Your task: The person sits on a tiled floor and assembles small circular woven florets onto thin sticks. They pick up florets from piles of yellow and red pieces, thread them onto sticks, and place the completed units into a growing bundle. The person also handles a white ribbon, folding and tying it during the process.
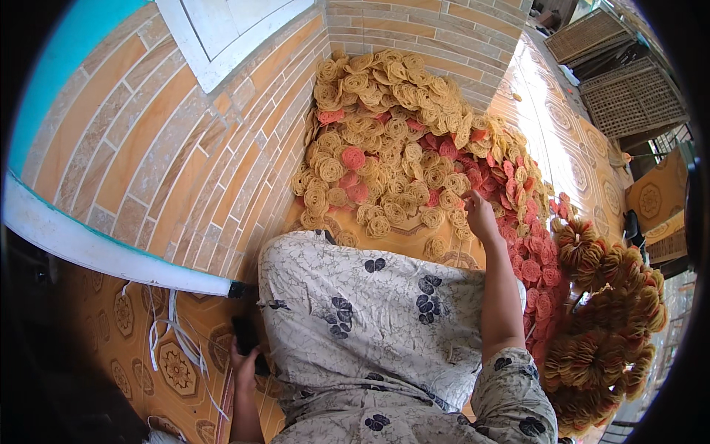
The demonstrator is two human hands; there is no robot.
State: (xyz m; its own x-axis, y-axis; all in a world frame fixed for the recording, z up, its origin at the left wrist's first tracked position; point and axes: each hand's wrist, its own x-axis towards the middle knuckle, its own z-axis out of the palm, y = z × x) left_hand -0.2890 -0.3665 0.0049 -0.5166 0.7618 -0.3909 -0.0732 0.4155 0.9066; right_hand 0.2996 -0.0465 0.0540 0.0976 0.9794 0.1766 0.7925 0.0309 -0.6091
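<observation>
**Straw-yellow openwork discs [396, 133] heaped in front of the right hand [481, 216]**

The right hand is at the heap's near right edge, its fingers partly curled and tips turned toward the discs; whether it pinches one, I cannot tell. Its forearm stretches past the patterned garment [355, 296], presumably because the heap lies beyond the knees. The left hand [242, 364], low beside the lap, has its fingers wrapped around a dark oblong object [245, 337], possibly a phone, though shadow hides its details.

Coral openwork discs [538, 266] are mixed through the heap and run along its right side. The heap sits in a corner against the tiled wall [251, 140], which probably keeps it from spreading. Farther right stand rounded bundles of discs [617, 318] packed face to face; what binds them is hard to make out. White strips [177, 325] trail across the floor at left. Woven racks [632, 96] at upper right are partly cut off by the dark rim.
</observation>
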